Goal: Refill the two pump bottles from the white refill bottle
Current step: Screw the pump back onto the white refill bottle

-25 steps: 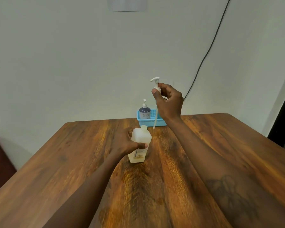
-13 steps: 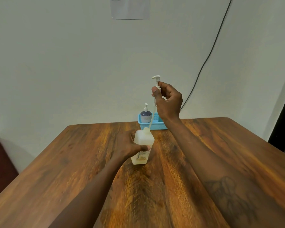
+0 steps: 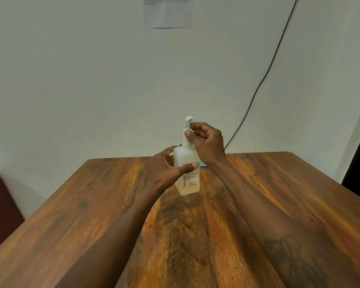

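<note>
A translucent pump bottle [image 3: 188, 179] with pale liquid low inside and a printed label stands upright on the wooden table [image 3: 279, 204]. My left hand [image 3: 166, 169] wraps around its body. My right hand [image 3: 206, 140] pinches the white pump head [image 3: 188, 122] right over the bottle's neck, with its tube down inside the bottle. I cannot tell whether the collar is seated on the neck. Only a sliver of the blue basket [image 3: 202, 164] shows behind the bottle and my right wrist. The second pump bottle and the white refill bottle are hidden from view.
A black cable [image 3: 264, 77] runs diagonally down the white wall toward the table's back edge. A sheet of paper [image 3: 168, 12] is stuck high on the wall. A dark red seat [image 3: 0, 206] sits left of the table.
My right hand has lowered the pump head, sliding its tube down into the bottle that my left hand holds. The view has tilted, and the bottle now covers the basket.
</note>
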Action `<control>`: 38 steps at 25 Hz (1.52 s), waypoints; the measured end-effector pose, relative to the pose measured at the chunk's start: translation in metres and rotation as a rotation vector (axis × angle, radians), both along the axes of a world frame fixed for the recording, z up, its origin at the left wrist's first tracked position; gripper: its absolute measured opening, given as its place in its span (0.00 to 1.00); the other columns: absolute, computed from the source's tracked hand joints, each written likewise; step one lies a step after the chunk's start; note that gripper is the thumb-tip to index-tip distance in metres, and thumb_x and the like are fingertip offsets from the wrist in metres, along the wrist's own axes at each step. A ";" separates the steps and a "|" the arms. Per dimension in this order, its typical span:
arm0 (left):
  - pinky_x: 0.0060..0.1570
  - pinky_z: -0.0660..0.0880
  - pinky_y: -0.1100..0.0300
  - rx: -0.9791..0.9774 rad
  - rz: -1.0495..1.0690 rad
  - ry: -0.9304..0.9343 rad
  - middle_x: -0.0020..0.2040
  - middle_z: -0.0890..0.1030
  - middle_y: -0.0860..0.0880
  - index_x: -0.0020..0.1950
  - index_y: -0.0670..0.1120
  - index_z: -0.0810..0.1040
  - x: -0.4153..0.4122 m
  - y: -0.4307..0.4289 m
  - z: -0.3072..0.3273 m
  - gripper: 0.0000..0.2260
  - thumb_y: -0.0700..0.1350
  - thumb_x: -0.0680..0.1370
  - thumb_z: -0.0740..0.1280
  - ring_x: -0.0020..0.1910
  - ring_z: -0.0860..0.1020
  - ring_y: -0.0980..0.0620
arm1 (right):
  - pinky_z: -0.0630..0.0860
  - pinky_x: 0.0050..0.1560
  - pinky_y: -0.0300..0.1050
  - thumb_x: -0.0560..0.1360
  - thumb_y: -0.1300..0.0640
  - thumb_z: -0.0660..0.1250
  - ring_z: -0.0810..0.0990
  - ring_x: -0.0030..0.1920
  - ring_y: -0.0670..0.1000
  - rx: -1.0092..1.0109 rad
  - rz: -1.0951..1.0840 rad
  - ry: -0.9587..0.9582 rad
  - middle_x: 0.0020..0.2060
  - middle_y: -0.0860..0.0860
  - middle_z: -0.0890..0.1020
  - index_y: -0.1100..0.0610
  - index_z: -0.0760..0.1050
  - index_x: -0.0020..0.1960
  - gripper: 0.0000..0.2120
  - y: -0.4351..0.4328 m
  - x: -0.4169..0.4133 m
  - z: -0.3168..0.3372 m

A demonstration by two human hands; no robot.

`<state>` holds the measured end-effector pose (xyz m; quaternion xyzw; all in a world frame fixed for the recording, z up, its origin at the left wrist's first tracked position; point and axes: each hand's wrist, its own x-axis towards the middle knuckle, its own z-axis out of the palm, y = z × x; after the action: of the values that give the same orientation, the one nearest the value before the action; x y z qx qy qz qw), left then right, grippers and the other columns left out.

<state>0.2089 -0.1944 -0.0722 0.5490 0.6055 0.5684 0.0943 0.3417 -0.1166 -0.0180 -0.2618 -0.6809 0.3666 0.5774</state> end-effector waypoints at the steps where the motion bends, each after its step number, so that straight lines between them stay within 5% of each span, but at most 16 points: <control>1: 0.48 0.85 0.53 0.007 0.010 0.010 0.58 0.86 0.53 0.67 0.52 0.79 -0.001 0.002 0.003 0.37 0.67 0.62 0.80 0.52 0.85 0.53 | 0.84 0.54 0.51 0.77 0.55 0.73 0.86 0.52 0.47 -0.007 0.013 -0.031 0.52 0.51 0.87 0.58 0.81 0.60 0.14 0.000 0.001 -0.001; 9: 0.46 0.85 0.55 0.006 0.018 0.111 0.57 0.86 0.52 0.66 0.52 0.81 -0.003 0.005 0.009 0.38 0.69 0.62 0.79 0.50 0.86 0.54 | 0.83 0.55 0.48 0.77 0.51 0.74 0.84 0.56 0.47 0.002 0.067 -0.270 0.58 0.50 0.85 0.56 0.80 0.66 0.19 0.006 0.019 -0.003; 14: 0.46 0.85 0.55 -0.038 0.042 0.198 0.58 0.86 0.52 0.66 0.53 0.81 0.005 0.007 0.005 0.36 0.68 0.63 0.79 0.51 0.85 0.54 | 0.83 0.46 0.42 0.63 0.43 0.83 0.84 0.46 0.46 -0.078 -0.127 -0.383 0.45 0.46 0.86 0.54 0.83 0.52 0.24 0.013 0.026 0.004; 19: 0.48 0.85 0.54 -0.062 0.065 0.240 0.61 0.85 0.51 0.71 0.52 0.78 0.013 0.016 0.009 0.45 0.74 0.59 0.76 0.53 0.85 0.54 | 0.80 0.41 0.48 0.60 0.29 0.77 0.81 0.40 0.47 -0.089 -0.318 -0.510 0.39 0.47 0.81 0.55 0.79 0.45 0.31 0.016 0.020 0.010; 25: 0.47 0.85 0.54 -0.085 -0.013 0.162 0.56 0.86 0.55 0.65 0.56 0.81 0.009 0.017 0.012 0.38 0.74 0.61 0.76 0.50 0.85 0.57 | 0.79 0.50 0.38 0.74 0.43 0.75 0.81 0.50 0.43 -0.103 -0.020 -0.425 0.52 0.45 0.82 0.52 0.80 0.62 0.21 0.014 0.035 0.020; 32: 0.53 0.84 0.47 -0.215 -0.179 0.064 0.57 0.86 0.56 0.67 0.56 0.80 0.006 0.012 0.015 0.38 0.72 0.62 0.75 0.53 0.85 0.55 | 0.80 0.48 0.33 0.80 0.60 0.68 0.85 0.50 0.41 -0.144 0.329 -0.363 0.52 0.47 0.85 0.59 0.78 0.65 0.14 0.015 0.051 0.024; 35: 0.52 0.84 0.48 -0.213 -0.143 0.080 0.58 0.86 0.55 0.67 0.55 0.80 0.009 0.010 0.012 0.39 0.74 0.61 0.74 0.53 0.85 0.55 | 0.81 0.49 0.35 0.77 0.56 0.73 0.86 0.52 0.45 -0.129 0.310 -0.421 0.52 0.46 0.85 0.58 0.80 0.63 0.16 0.015 0.053 0.023; 38: 0.51 0.84 0.55 -0.151 -0.099 0.073 0.60 0.85 0.52 0.68 0.53 0.80 0.017 0.008 0.012 0.37 0.68 0.64 0.78 0.56 0.84 0.52 | 0.84 0.45 0.40 0.64 0.45 0.83 0.86 0.44 0.45 -0.072 0.011 -0.398 0.43 0.45 0.87 0.52 0.83 0.49 0.19 0.011 0.047 0.019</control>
<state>0.2257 -0.1867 -0.0597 0.5900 0.6218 0.4952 0.1414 0.3890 -0.1053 0.0007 -0.3459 -0.7694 0.3349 0.4198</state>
